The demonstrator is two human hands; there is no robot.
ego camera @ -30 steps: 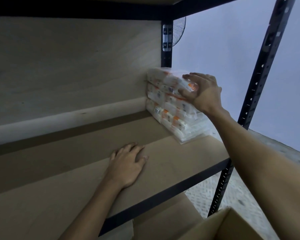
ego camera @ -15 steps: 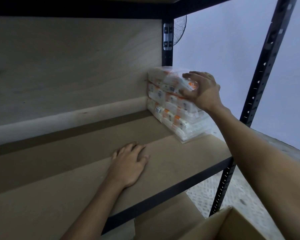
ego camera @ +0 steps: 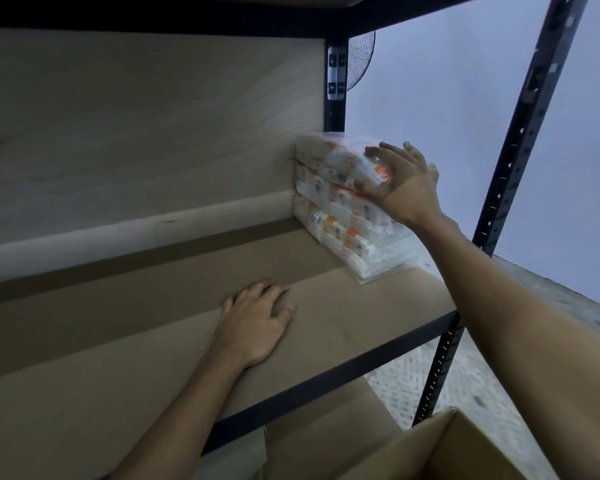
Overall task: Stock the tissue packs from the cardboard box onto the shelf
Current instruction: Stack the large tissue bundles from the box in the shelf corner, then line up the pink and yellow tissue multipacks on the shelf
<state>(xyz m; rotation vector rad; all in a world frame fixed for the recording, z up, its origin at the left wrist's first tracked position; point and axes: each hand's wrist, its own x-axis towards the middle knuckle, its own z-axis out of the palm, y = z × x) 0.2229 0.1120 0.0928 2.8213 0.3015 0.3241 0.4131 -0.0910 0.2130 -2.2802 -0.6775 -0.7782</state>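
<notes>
The tissue packs [ego camera: 347, 206] are being kept stacked at the shelf's [ego camera: 361, 306] far right corner, the top pack being touched by the spread right hand [ego camera: 400, 181], while the flat left hand [ego camera: 257, 320] is being rested on the board.

Shelf [ego camera: 343, 327]: a flat brown board, with a black metal rail along its front edge and black perforated uprights at the right corners. A pale wooden back panel closes the rear.

At the back right corner lies a stack of tissue packs [ego camera: 340, 209], white with orange markings, in clear plastic wrap. The stack touches the back panel and stands beside the rear upright; its bottom pack rests directly on the board, its wrap reaching toward the right edge.

Near the middle of the board, toward the front edge, the left hand [ego camera: 257, 323] lies palm down, flat on the surface.
</notes>
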